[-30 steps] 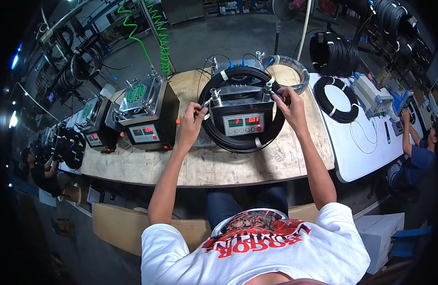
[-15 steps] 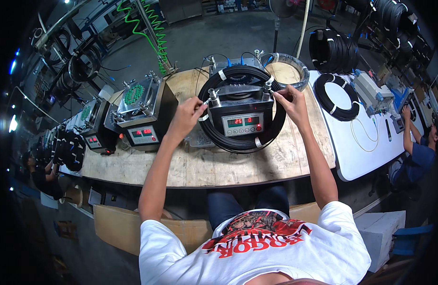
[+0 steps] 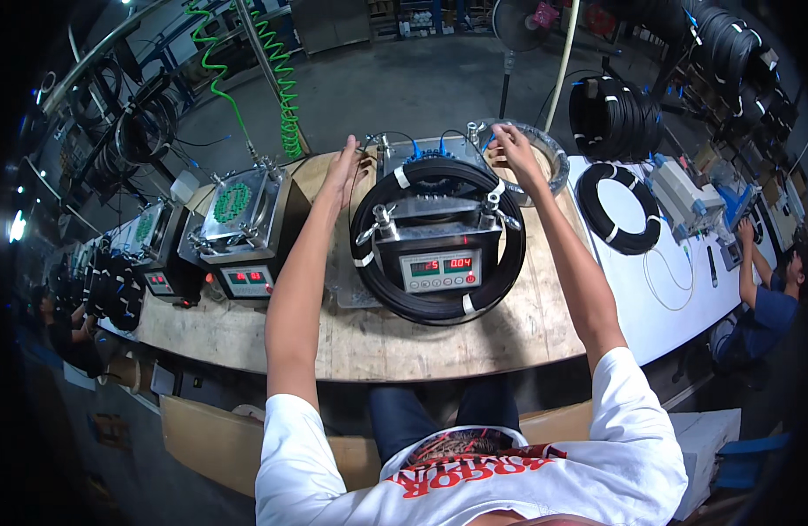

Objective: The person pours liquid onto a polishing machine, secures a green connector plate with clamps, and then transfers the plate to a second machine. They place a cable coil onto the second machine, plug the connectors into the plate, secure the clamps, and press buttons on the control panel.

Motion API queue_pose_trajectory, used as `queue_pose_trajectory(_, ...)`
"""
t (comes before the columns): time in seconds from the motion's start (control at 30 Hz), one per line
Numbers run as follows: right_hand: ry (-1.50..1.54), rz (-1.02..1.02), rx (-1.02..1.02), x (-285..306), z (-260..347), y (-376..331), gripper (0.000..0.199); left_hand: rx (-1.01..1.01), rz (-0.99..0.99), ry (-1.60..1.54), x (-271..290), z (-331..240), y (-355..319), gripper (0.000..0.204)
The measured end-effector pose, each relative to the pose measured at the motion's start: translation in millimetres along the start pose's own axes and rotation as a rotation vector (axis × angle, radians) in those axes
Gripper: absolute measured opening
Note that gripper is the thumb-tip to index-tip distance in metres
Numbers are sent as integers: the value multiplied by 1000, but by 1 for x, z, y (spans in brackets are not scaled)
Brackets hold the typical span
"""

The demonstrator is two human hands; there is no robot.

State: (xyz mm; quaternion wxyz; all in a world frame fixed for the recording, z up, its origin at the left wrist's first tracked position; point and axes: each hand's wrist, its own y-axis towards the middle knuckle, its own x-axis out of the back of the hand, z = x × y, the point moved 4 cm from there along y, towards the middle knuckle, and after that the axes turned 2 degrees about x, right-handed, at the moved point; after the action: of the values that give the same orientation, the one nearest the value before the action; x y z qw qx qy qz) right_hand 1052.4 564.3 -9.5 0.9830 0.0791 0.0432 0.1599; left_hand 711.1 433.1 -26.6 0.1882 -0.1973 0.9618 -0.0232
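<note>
Seated person at a wooden desk (image 3: 404, 346), both arms stretched forward over a metal test unit (image 3: 437, 241) with two red digital readouts on its front panel. A black coiled cable (image 3: 439, 302), bound at intervals with white tape, lies draped around the unit – its loop runs behind the machine's top, down both sides and across the desk in front of the panel. The left hand (image 3: 344, 167) is at the far left of the coil, fingers extended and spread, resting against or just beside the cable's upper edge; whether it actually grips the cable cannot be told. The right hand (image 3: 513, 151) is at the far right rear of the unit, fingers curled downward near the blue connectors (image 3: 435, 153) and the cable's upper right bend – contact is likely, but a closed grasp cannot be confirmed. The hands are well apart, one at each rear corner of the unit. To the left stands a second test unit (image 3: 244, 232) with a green circular insert on top. On the white table (image 3: 658, 307) to the right lies another black coil (image 3: 619, 208). A co-worker in blue (image 3: 772, 302) sits at the far right edge.
</note>
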Motion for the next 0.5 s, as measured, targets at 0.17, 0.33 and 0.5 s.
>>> queue_pose_trajectory(0.17, 129, 39, -15, -24, -8, 32, 41, 101, 119, 69, -18, -1, 21, 54)
queue_pose_trajectory(0.33, 131, 18, 138, -27, -29, 51, 45, 22, 9, 119, -30, 10, 29, 51)
queue_pose_trajectory(0.5, 85, 19, 213, -29, -31, 53, 46, -22, 0, 84, -15, 12, 32, 49)
